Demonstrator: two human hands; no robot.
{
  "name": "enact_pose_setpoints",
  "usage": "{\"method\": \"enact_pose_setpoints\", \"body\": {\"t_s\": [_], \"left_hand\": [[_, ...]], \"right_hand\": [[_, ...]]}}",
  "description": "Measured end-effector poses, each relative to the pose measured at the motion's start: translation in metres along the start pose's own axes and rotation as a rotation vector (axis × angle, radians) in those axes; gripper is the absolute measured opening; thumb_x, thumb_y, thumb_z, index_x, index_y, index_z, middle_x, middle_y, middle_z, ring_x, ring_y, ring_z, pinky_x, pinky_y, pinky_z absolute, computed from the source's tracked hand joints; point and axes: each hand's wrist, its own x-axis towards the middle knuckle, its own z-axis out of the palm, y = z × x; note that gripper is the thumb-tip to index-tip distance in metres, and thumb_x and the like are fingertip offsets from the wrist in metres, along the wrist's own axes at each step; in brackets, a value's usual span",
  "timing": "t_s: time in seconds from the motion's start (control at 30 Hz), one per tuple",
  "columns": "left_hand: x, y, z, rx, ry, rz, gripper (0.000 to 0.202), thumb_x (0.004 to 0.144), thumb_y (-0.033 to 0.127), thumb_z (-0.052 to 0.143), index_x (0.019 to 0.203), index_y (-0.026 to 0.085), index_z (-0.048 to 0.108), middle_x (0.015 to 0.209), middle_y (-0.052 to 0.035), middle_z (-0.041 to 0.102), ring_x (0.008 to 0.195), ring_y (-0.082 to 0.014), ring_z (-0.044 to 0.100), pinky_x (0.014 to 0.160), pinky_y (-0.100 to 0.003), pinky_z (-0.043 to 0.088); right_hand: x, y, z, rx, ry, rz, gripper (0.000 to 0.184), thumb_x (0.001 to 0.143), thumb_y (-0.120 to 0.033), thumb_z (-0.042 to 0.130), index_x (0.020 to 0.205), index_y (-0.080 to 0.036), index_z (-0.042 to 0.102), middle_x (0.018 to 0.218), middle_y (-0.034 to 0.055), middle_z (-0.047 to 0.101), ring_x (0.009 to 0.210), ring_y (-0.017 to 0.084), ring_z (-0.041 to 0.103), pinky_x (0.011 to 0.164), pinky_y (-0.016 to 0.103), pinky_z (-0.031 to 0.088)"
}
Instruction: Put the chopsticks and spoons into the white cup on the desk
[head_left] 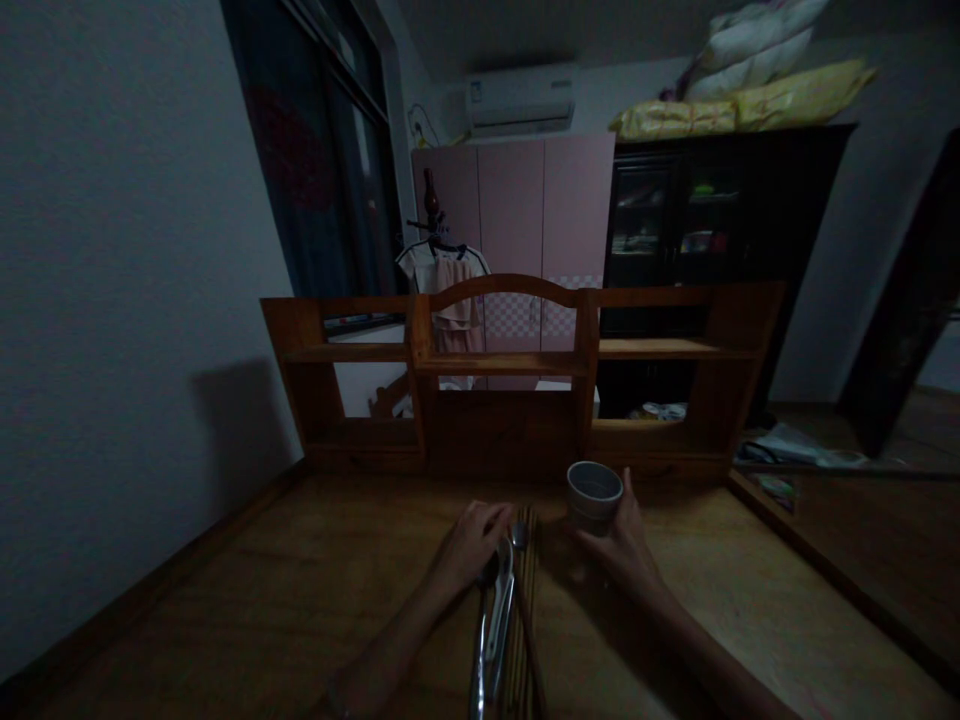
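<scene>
A grey cup [593, 512] is tilted slightly toward me, its mouth facing up, and my right hand [619, 540] is closed around its right side. My left hand [478, 535] rests at the far end of a bundle of utensils, fingers curled together; what they grip, if anything, is hidden. Beside it lie a metal spoon [519, 536], a pale-handled utensil [498, 615] and several wooden chopsticks [529, 580], running toward me. A shiny metal handle [478, 660] lies on the left of the bundle. The room is dim, so fine details are hard to make out.
The wooden desk [337, 570] carries a low shelf unit [506, 368] along its back edge. A wall [135, 300] borders the left side. Beyond stand a pink wardrobe [510, 200], a dark cabinet [750, 210] and hanging clothes [454, 285].
</scene>
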Motion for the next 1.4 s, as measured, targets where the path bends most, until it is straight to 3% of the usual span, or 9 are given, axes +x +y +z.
{"method": "enact_pose_setpoints", "body": {"t_s": [0.1, 0.17, 0.27, 0.37, 0.43, 0.53, 0.8, 1.1, 1.4], "left_hand": [[0.000, 0.001, -0.001, 0.004, -0.023, -0.006, 0.040, 0.095, 0.046, 0.036, 0.105, 0.026, 0.068, 0.099, -0.0031, 0.069, 0.096, -0.0207, 0.057, 0.089, -0.035, 0.042], [-0.001, 0.002, -0.001, 0.012, -0.025, -0.005, 0.040, 0.095, 0.046, 0.034, 0.104, 0.026, 0.068, 0.099, -0.0031, 0.069, 0.096, -0.0204, 0.057, 0.089, -0.034, 0.042], [-0.001, 0.005, -0.002, 0.026, -0.029, 0.022, 0.041, 0.096, 0.044, 0.032, 0.102, 0.025, 0.068, 0.098, -0.0027, 0.068, 0.096, -0.0198, 0.056, 0.090, -0.034, 0.041], [-0.002, 0.006, -0.002, 0.026, -0.039, 0.041, 0.041, 0.097, 0.042, 0.031, 0.102, 0.024, 0.067, 0.099, -0.0034, 0.067, 0.098, -0.0197, 0.056, 0.093, -0.035, 0.041], [-0.002, 0.008, -0.002, 0.026, -0.058, 0.053, 0.041, 0.097, 0.041, 0.030, 0.107, 0.024, 0.066, 0.102, -0.0042, 0.066, 0.101, -0.0200, 0.055, 0.095, -0.036, 0.040], [-0.002, 0.011, -0.003, -0.007, -0.098, 0.072, 0.041, 0.097, 0.040, 0.028, 0.117, 0.027, 0.062, 0.108, -0.0041, 0.065, 0.106, -0.0199, 0.053, 0.099, -0.037, 0.039], [-0.003, 0.023, -0.006, -0.070, -0.192, 0.147, 0.042, 0.098, 0.038, 0.026, 0.131, 0.033, 0.050, 0.128, 0.0010, 0.058, 0.123, -0.0175, 0.044, 0.110, -0.041, 0.028], [-0.003, 0.025, -0.009, 0.009, -0.033, 0.142, 0.041, 0.098, 0.036, 0.025, 0.123, 0.028, 0.057, 0.117, -0.0041, 0.058, 0.115, -0.0193, 0.048, 0.104, -0.038, 0.035], [-0.001, 0.020, -0.006, 0.037, 0.004, 0.148, 0.035, 0.097, 0.036, 0.033, 0.117, 0.026, 0.060, 0.110, -0.0055, 0.058, 0.109, -0.0201, 0.051, 0.100, -0.037, 0.038]], "right_hand": [[0.002, -0.033, -0.015, -0.079, 0.113, -0.087, 0.094, 0.079, -0.043, 0.063, 0.148, -0.021, 0.002, 0.152, 0.0161, 0.013, 0.138, 0.036, 0.017, 0.106, 0.059, 0.025], [-0.001, -0.053, -0.023, -0.058, 0.133, -0.226, 0.074, 0.085, -0.033, 0.057, 0.145, -0.025, 0.014, 0.150, 0.0128, 0.021, 0.136, 0.033, 0.024, 0.106, 0.055, 0.028], [-0.015, -0.074, -0.023, 0.021, -0.150, -0.424, 0.036, 0.088, -0.018, 0.048, 0.123, -0.025, 0.047, 0.119, 0.0109, 0.054, 0.108, 0.025, 0.053, 0.088, 0.039, 0.046], [-0.031, -0.088, -0.015, 0.003, -0.563, -0.511, 0.017, 0.087, -0.014, 0.046, 0.094, -0.022, 0.059, 0.088, 0.0063, 0.060, 0.079, 0.019, 0.057, 0.069, 0.030, 0.046], [-0.038, -0.096, -0.012, -0.020, -0.732, -0.533, 0.015, 0.085, -0.014, 0.048, 0.092, -0.021, 0.059, 0.089, 0.0050, 0.061, 0.079, 0.018, 0.056, 0.070, 0.030, 0.045], [-0.041, -0.103, -0.012, 0.006, -0.834, -0.503, 0.024, 0.083, -0.012, 0.051, 0.104, -0.023, 0.058, 0.101, 0.0038, 0.061, 0.089, 0.019, 0.055, 0.079, 0.030, 0.044], [-0.043, -0.084, 0.000, 0.065, -0.790, -0.353, 0.020, 0.086, -0.011, 0.047, 0.097, -0.023, 0.059, 0.101, 0.0028, 0.059, 0.087, 0.016, 0.057, 0.076, 0.026, 0.045], [-0.041, -0.062, 0.010, -0.041, -0.650, -0.255, 0.014, 0.089, -0.015, 0.046, 0.080, -0.019, 0.056, 0.080, 0.0030, 0.059, 0.073, 0.016, 0.056, 0.066, 0.025, 0.043], [-0.019, -0.044, -0.004, -0.012, -0.653, -0.254, 0.015, 0.089, -0.012, 0.047, 0.091, -0.020, 0.060, 0.090, 0.0038, 0.061, 0.079, 0.016, 0.057, 0.070, 0.027, 0.045]]}}
